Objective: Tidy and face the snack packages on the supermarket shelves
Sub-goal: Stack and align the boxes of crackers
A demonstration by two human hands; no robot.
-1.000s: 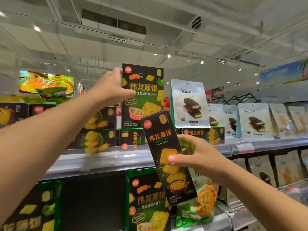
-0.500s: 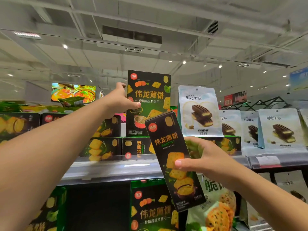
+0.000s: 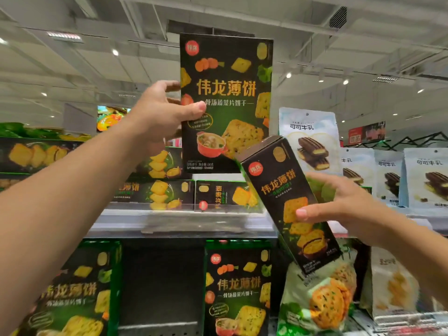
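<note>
Count, this view. My hands: two, left hand [image 3: 160, 115] and right hand [image 3: 339, 209]. Tall black-green cracker box [image 3: 226, 103]: three fronts visible, one upright on top, two on the lower shelf. Narrow black cracker box [image 3: 288, 202]: one in my right hand. White cocoa-biscuit pouches [image 3: 308, 139]: at least four, further ones overlap.
</note>
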